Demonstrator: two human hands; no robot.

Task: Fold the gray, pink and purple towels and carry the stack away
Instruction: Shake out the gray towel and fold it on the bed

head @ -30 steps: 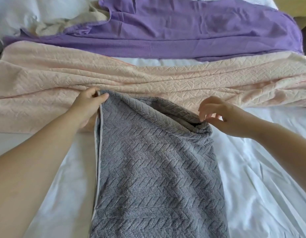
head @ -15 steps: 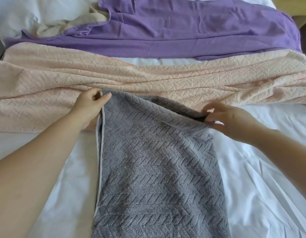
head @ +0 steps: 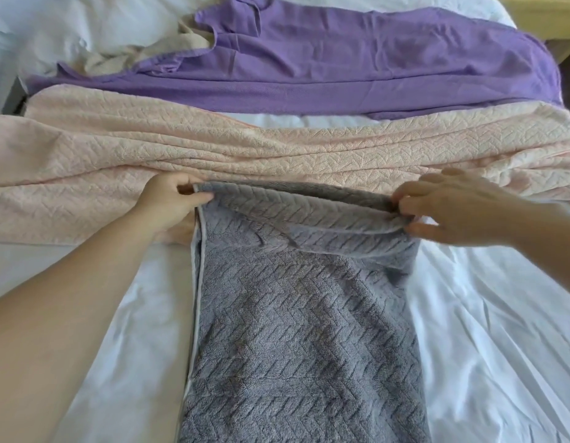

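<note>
While the gray towel [head: 303, 330] lies on the bed [head: 501, 346] with its long axis running away from the person, the left hand [head: 168, 203] and right hand [head: 453, 209], well apart, each pinch one far corner beside the pink towel [head: 277, 148]. Judged next: draw that edge toward the body.

- The gray towel [head: 309, 330] is pinched at its far corners by the left hand [head: 168, 203] and right hand [head: 453, 209].
- The pink towel [head: 277, 155] and purple towel [head: 341, 65] are spread beyond it.

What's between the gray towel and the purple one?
Head view: the pink towel lies crosswise between the gray towel and the purple towel, then a strip of white sheet.
</note>
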